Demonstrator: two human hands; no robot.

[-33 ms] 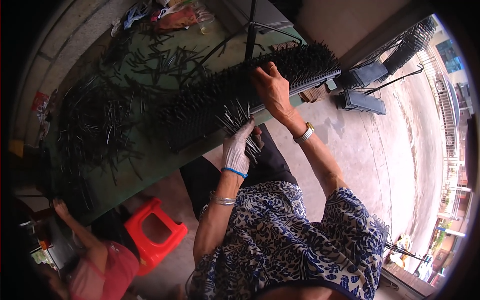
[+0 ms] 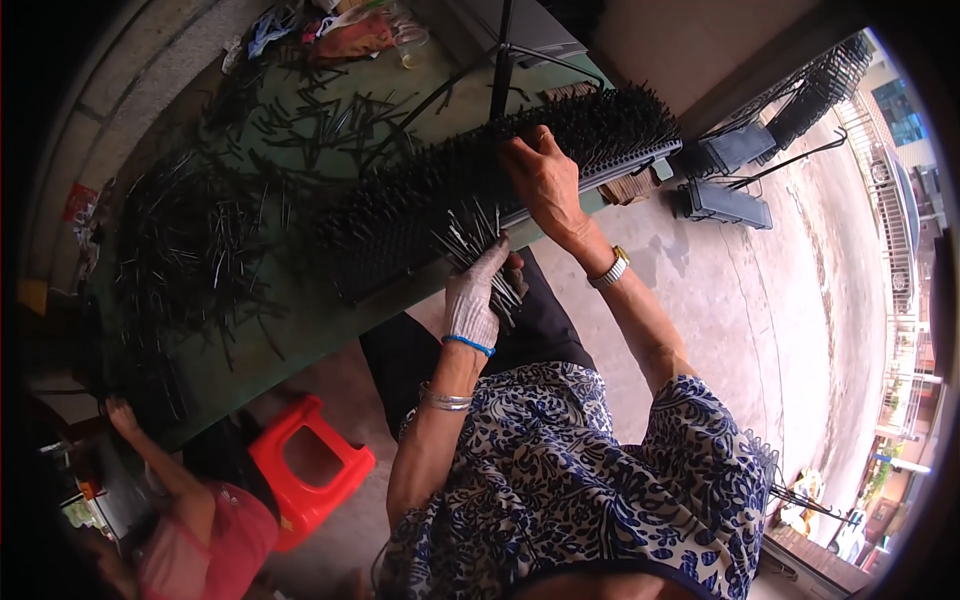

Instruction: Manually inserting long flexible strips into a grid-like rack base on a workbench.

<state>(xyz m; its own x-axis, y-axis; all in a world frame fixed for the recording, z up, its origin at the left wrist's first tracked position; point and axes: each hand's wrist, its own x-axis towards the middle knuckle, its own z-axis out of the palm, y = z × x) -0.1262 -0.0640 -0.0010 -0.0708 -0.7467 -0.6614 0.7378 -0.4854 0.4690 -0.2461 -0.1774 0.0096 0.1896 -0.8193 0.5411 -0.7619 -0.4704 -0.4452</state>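
Note:
My left hand [image 2: 474, 298], in a whitish knitted glove, is closed round a loose bundle of thin dark sticks [image 2: 462, 238] whose ends fan out above and below the grip. My right hand [image 2: 543, 180] is bare, with a watch at the wrist. Its fingers are bent together over a long dark board with rows of small holes [image 2: 400, 248]; what their tips pinch, if anything, is hidden. Dense upright black sticks [image 2: 610, 120] fill the far and right part of the board, while its near left part shows bare holes.
Loose black sticks [image 2: 215, 240] lie heaped on the green table [image 2: 290, 345]. A red stool [image 2: 335, 465] stands below the table edge. At lower left is another person's arm [image 2: 160, 455]. Grey trays [image 2: 730, 200] rest on the pavement at right. A dark metal stand [image 2: 500, 75] rises behind the board.

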